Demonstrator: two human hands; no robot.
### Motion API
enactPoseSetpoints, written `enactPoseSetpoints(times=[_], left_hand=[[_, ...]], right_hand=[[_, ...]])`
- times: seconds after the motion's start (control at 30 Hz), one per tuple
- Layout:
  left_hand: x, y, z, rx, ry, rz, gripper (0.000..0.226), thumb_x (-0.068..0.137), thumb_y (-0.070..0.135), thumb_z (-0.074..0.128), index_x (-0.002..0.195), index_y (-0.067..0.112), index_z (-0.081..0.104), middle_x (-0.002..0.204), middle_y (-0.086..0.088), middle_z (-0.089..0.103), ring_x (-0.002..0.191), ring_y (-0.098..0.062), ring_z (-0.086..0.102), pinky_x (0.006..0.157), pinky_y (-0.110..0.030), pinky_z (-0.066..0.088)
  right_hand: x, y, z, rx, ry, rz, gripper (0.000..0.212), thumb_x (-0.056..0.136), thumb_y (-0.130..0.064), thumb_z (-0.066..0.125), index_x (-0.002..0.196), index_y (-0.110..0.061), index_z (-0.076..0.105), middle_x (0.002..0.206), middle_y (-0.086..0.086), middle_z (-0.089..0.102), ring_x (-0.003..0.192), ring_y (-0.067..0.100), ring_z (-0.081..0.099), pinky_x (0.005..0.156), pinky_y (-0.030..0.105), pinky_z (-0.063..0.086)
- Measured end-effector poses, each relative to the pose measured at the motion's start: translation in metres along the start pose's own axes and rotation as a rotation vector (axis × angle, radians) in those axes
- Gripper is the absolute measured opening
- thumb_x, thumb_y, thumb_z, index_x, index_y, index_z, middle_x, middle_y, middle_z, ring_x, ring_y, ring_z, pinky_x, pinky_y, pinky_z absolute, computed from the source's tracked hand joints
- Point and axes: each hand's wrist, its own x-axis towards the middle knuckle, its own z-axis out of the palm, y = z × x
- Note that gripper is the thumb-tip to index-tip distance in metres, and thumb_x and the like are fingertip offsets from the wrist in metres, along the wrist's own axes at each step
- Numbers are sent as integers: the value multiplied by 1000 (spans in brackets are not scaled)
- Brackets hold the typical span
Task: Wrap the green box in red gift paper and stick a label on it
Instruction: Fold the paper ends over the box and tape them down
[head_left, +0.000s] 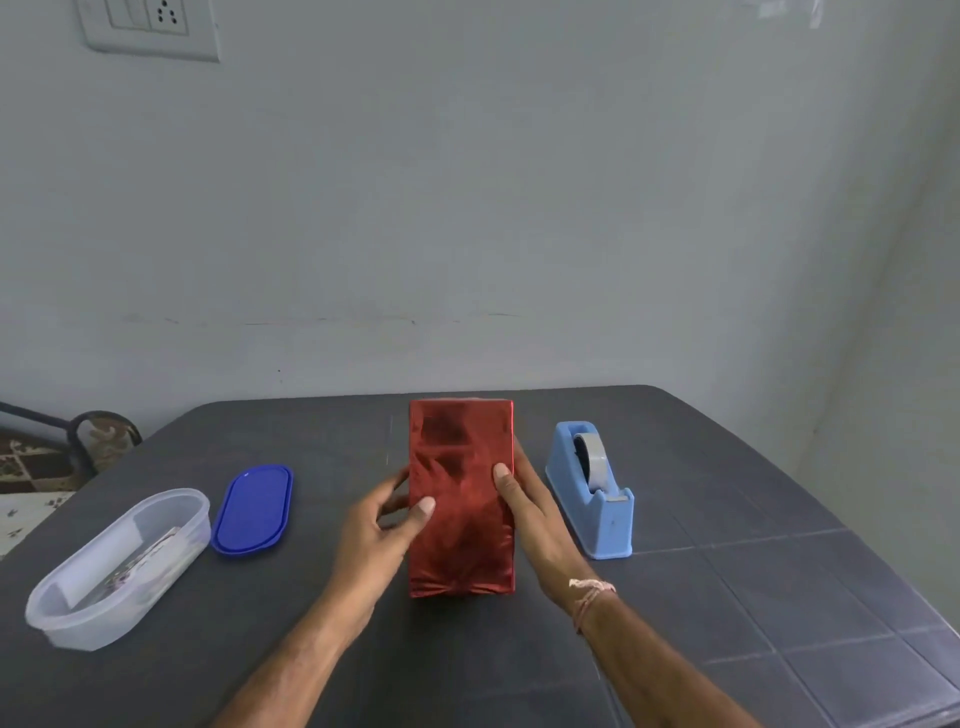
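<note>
A box wrapped in shiny red gift paper (461, 483) lies lengthwise in the middle of the dark table (727, 597); no green shows. The paper is gathered into folds at its near end. My left hand (379, 525) grips its left side, thumb on the top face. My right hand (530, 514) grips its right side, thumb also on top. A clear oval tub (117, 566) at the left holds papers that may be labels; I cannot tell.
A blue oval lid (253, 509) lies between the tub and the box. A light blue tape dispenser (592, 488) with a roll in it stands just right of my right hand. A wall rises behind the table's far edge.
</note>
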Motion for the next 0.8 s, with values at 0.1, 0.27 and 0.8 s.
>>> enactPoseSetpoints(times=[0.1, 0.27, 0.8], left_hand=[[1, 0, 0, 67, 84, -46, 49, 68, 69, 81, 108, 42, 70, 94, 9, 80, 89, -10, 77, 84, -42, 62], [3, -15, 2, 141, 84, -107, 26, 85, 49, 78, 103, 29, 77, 91, 12, 80, 86, -8, 77, 88, -43, 61], [-13, -26, 4, -118, -159, -180, 39, 95, 9, 70, 130, 24, 63, 107, 13, 79, 98, -1, 74, 69, -11, 55]], right_hand=[[7, 12, 2, -14, 29, 82, 63, 89, -70, 58, 146, -48, 44, 139, -12, 62, 124, 9, 63, 108, 42, 51], [13, 22, 4, -50, 10, 254, 43, 101, -41, 55, 142, -26, 52, 123, -2, 69, 107, 17, 71, 99, 41, 57], [-8, 26, -24, 181, -165, 286, 36, 94, -13, 69, 119, -37, 59, 114, -11, 74, 114, 19, 70, 95, 32, 58]])
